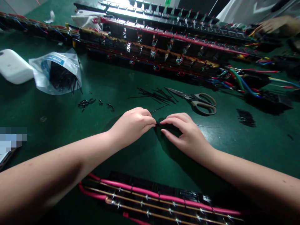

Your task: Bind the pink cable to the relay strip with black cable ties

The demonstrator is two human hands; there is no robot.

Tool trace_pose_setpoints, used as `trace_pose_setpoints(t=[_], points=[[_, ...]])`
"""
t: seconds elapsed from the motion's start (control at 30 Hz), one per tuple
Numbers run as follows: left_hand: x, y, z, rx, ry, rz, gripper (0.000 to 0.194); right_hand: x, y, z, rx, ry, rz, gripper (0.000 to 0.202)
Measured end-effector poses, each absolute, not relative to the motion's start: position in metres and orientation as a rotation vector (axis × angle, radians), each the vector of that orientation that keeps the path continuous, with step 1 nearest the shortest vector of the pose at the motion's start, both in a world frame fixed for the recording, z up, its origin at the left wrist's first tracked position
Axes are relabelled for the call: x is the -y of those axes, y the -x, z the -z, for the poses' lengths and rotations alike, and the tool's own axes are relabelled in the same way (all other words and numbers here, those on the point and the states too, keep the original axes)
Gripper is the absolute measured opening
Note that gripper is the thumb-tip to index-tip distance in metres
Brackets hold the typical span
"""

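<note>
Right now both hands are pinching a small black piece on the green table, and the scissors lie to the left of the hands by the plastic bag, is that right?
Not quite. The head view shows the scissors lying beyond the right hand, far from the plastic bag. The rest holds: the left hand and the right hand pinch a small black piece on the green table.

A dark green matte work table (145,156) is carrying everything. Lying on it are grey-handled steel scissors (199,101), a loose scatter of thin black cable ties (159,94), a clear plastic bag of black ties (57,73), a white rounded plastic case (12,66), and long black relay assemblies strung with pink wires (159,195).
</note>
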State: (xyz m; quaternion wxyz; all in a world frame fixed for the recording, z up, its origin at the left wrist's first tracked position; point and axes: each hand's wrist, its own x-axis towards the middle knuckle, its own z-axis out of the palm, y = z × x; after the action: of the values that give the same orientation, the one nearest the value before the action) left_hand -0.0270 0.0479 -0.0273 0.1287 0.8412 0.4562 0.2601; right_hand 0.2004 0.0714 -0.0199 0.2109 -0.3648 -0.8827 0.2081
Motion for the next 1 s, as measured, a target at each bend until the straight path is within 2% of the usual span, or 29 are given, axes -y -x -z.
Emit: trace_pose_setpoints(t=[0.2, 0.4, 0.57, 1.0], points=[[-0.048, 0.026, 0.027, -1.338, -2.405, -0.743, 0.016, -0.086, -0.183, 0.018, 2.498, 1.070, -0.682, 0.006], [-0.049, 0.026, 0.025, -1.352, -2.288, -0.766, 0.014, -0.089, -0.175, 0.011, 2.587, 1.109, -0.709, 0.006], [-0.050, 0.028, 0.019, -1.372, -2.119, -0.833, 0.022, -0.090, -0.180, 0.008, 2.623, 1.146, -0.671, 0.005], [-0.048, 0.029, 0.019, -1.341, -2.141, -0.780, 0.019, -0.098, -0.278, 0.006, 2.556, 1.212, -0.619, 0.006]])
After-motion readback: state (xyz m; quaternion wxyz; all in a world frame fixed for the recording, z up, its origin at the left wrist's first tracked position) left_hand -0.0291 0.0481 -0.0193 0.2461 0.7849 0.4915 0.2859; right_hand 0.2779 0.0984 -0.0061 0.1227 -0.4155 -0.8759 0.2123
